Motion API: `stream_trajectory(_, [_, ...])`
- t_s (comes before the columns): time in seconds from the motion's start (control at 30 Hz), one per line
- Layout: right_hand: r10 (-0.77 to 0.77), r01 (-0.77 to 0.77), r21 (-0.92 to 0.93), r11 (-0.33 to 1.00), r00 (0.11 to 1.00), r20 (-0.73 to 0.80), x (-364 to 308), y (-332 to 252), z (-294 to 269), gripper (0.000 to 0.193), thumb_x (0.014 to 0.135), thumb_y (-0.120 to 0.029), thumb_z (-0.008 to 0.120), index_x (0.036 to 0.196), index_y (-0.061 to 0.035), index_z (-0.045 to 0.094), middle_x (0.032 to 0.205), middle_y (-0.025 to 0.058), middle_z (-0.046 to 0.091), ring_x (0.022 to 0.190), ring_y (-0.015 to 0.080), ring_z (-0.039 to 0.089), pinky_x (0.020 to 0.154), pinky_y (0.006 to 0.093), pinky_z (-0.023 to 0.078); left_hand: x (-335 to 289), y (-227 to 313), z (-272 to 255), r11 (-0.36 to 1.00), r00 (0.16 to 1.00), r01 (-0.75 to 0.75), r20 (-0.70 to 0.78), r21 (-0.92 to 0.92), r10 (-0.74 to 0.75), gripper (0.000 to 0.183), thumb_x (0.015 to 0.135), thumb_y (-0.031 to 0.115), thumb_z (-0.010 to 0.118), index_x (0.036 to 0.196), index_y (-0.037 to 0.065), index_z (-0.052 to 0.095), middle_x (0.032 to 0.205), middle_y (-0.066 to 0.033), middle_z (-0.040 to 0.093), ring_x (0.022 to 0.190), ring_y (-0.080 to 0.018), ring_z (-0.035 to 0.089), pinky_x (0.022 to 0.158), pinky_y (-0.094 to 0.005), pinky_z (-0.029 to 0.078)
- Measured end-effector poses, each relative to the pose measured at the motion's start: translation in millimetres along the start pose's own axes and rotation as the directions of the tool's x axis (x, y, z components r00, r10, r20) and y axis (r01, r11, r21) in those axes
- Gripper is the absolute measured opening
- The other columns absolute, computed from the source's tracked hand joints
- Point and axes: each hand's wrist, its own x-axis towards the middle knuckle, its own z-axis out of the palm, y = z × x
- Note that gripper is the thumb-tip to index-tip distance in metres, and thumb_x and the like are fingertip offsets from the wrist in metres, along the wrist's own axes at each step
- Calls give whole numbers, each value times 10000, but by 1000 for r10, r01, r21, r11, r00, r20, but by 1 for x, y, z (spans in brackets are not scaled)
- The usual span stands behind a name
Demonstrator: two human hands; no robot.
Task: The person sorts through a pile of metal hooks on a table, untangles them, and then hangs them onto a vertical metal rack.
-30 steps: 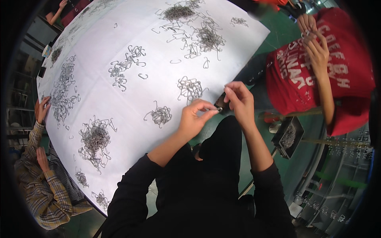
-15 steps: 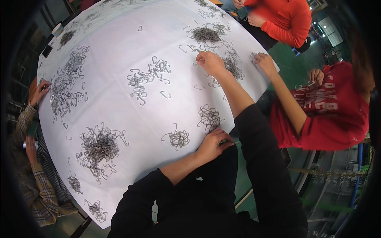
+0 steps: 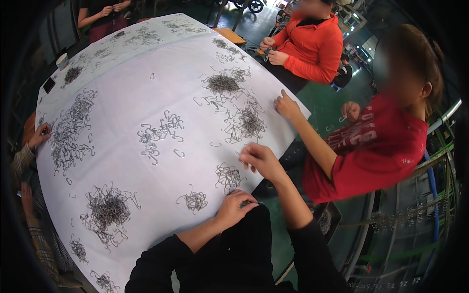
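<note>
My left hand (image 3: 238, 207) rests at the near table edge by my lap, thumb and fingers pinched. A thin dark tip shows past its fingertips; the rest of what it holds is hidden. Over the right side of the table my right hand (image 3: 260, 160) is raised, with a thin wire hook pinched between thumb and finger. Just beyond my left hand lies a small pile of bent metal hooks (image 3: 227, 177), with a smaller hook pile (image 3: 196, 201) to its left. Farther off, a tangled hook heap (image 3: 250, 122) sits past my right hand.
A white sheet covers the table (image 3: 122, 93). More hooks form a large heap (image 3: 108, 211) near left and a loose group (image 3: 161, 133) mid-table. A co-worker's hand (image 3: 287, 105) reaches in from the right, another's hand (image 3: 40, 135) from the left. A paper cup (image 3: 62, 61) stands far left.
My right hand has drawn back from the far hook heap toward me. My left hand stays at the table edge. The view has tilted up and turned right, showing more of the co-workers.
</note>
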Motion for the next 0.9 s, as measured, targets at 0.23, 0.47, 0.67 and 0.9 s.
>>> stream_trajectory(0.23, [180,-53,408,911,943,-280,-126,5,2,100,880,-122,605,893,-24,591,831,52,632,626,92,589,472,193,424,-7,12,-1,999,996,21,-83,29,-18,98,730,35,720,809,28,664,795,-83,651,759,-193,622,698,-291,485])
stream_trajectory(0.47, [301,-27,531,847,847,-437,-153,22,28,150,833,-168,667,921,-50,640,750,-48,543,628,43,420,584,186,331,-12,13,4,999,994,-4,-107,38,8,97,738,28,717,809,12,653,810,-68,639,760,-164,604,701,-269,468])
stream_trajectory(0.67, [340,-34,554,832,820,-461,-152,34,37,157,819,-171,686,912,-50,651,787,-44,567,675,50,427,621,199,338,-14,16,5,999,995,-11,-102,37,15,92,729,27,715,796,34,653,801,-58,650,778,-195,602,716,-295,464])
stream_trajectory(0.9, [350,-21,531,847,774,-527,-146,40,43,153,815,-177,693,898,-54,655,799,-47,573,697,48,431,633,208,333,-12,15,7,999,994,-22,-111,30,25,90,726,34,716,788,50,653,797,-47,656,787,-210,603,722,-314,464])
